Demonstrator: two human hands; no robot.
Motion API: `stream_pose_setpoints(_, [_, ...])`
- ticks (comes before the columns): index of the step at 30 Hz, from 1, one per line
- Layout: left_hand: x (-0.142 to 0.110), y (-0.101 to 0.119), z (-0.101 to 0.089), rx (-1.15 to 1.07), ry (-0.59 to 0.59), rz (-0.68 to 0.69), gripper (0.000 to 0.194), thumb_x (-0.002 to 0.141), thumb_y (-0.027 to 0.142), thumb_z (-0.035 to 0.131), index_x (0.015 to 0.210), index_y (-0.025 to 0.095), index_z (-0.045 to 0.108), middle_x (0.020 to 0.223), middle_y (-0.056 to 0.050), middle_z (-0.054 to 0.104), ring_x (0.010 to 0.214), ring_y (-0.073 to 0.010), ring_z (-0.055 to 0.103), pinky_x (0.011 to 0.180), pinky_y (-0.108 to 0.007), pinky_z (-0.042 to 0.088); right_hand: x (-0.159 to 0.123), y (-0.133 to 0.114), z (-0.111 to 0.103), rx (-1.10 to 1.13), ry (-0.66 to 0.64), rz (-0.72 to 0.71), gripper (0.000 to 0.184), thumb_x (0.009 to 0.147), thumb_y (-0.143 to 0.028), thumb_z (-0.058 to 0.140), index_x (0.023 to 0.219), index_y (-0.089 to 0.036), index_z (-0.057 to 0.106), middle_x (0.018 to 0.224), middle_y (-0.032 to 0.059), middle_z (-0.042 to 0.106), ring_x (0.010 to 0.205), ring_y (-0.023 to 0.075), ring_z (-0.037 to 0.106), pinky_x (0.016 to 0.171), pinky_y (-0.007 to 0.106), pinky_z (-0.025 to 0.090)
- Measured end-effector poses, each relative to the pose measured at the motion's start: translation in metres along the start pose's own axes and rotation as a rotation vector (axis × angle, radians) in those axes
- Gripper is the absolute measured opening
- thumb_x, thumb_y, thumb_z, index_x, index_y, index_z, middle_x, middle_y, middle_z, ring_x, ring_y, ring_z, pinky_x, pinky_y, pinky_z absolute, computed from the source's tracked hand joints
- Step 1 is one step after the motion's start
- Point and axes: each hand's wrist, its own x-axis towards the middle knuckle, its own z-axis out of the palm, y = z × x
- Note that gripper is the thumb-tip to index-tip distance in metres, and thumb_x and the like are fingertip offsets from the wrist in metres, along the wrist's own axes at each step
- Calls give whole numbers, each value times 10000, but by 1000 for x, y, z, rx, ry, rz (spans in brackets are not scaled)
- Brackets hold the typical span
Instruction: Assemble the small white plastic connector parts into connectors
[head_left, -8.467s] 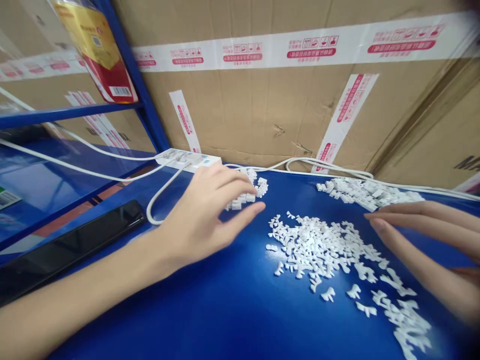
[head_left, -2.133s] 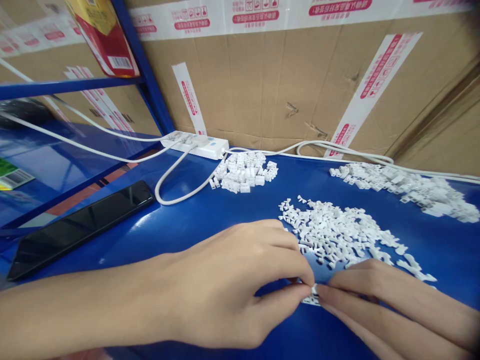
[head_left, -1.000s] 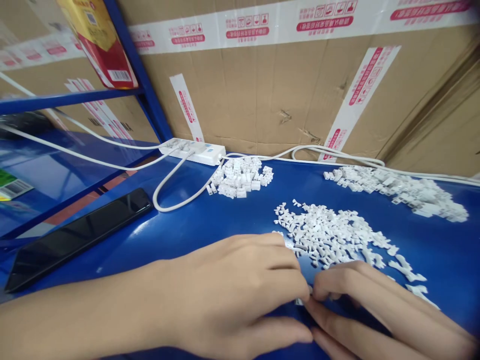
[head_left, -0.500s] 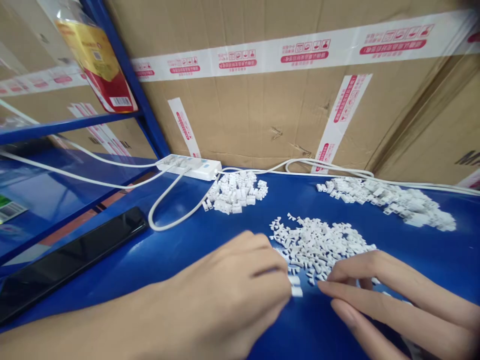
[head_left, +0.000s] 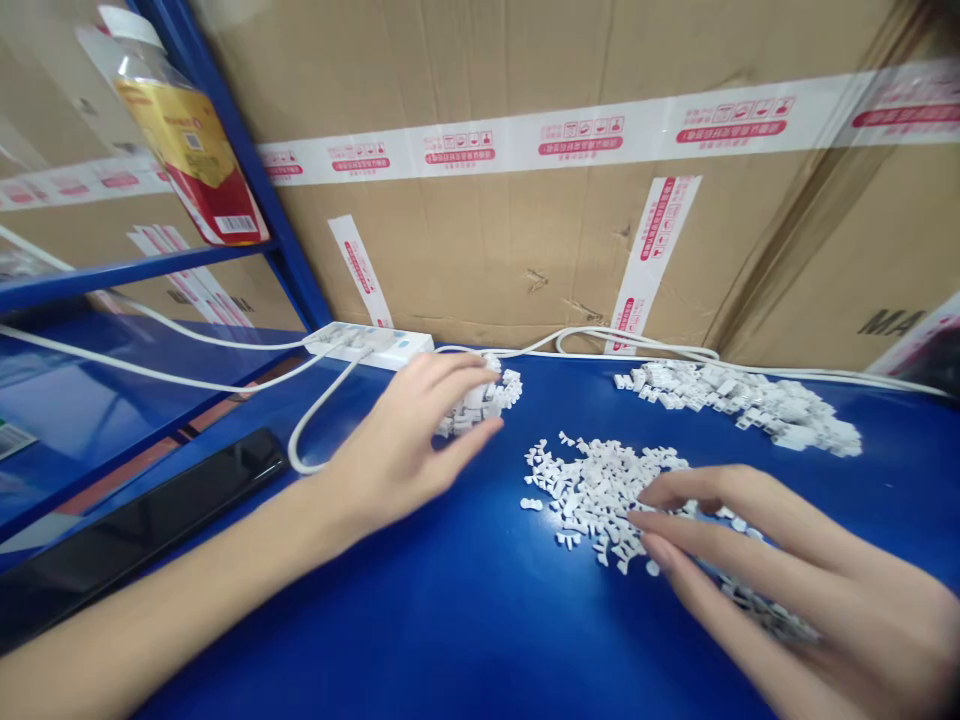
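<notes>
While the left hand (head_left: 397, 440) sits half-open with its fingertips right at a small heap of white plastic clips (head_left: 480, 402), the right hand (head_left: 787, 560) lies open on a looser pile of smaller white bits (head_left: 592, 500), no clear pinch in either grip. All of it's on a blue surface (head_left: 420, 630), with a third heap of clips (head_left: 739, 403) off by the white cables (head_left: 637, 343).

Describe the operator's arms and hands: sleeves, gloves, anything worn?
The left hand and right hand are bare: no gloves, rings or watch show. The left forearm has no sleeve; the right arm leaves the frame. Fingers are slender, with no markings or cables.
</notes>
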Motion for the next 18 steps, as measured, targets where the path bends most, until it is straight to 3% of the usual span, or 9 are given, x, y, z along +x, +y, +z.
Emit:
stream_pose_setpoints(3, [-8, 28, 2, -100, -48, 166, 225, 1011, 185, 653, 1231, 141, 671, 1284, -116, 689, 1208, -228, 617, 1085, -390, 451, 5, 17, -7, -98, 112, 83, 105, 1065, -292, 584, 1110, -285, 679, 1212, 3, 633, 1043, 155, 646, 917, 290, 482])
stream_pose_setpoints(6, [-15, 40, 6, -186, -126, 241, 194, 1010, 115, 626, 1195, 155, 666, 1223, -90, 691, 1141, -215, 609, 1035, -389, 441, 7, 47, -16, -231, 103, 189, 240, 1077, -441, 535, 1085, -272, 706, 1161, 19, 681, 1012, 200, 679, 812, 339, 538])
stream_pose_setpoints(9, [-19, 36, 13, -239, -179, 219, 168, 1026, 130, 621, 1182, 175, 663, 1185, -62, 683, 1101, -199, 598, 1010, -376, 426, 1, 82, -24, -356, 92, 270, 385, 1080, -521, 485, 1101, -221, 726, 1130, 60, 702, 1002, 254, 681, 832, 421, 551])
stream_pose_setpoints(12, [-20, 31, 19, -276, -229, 151, 145, 1043, 190, 627, 1183, 196, 667, 1161, -48, 660, 1099, -196, 579, 1005, -365, 421, -7, 107, -25, -405, 68, 270, 420, 1076, -550, 505, 1106, -191, 721, 1094, 73, 700, 970, 231, 668, 854, 432, 560])
stream_pose_setpoints(18, [-19, 29, 17, -310, -383, 90, 127, 1064, 283, 609, 1149, 213, 672, 1062, -33, 655, 994, -200, 575, 911, -356, 446, -12, 119, -16, -403, 17, 192, 300, 1074, -457, 566, 1133, -195, 700, 1122, 57, 675, 993, 204, 652, 886, 408, 562])
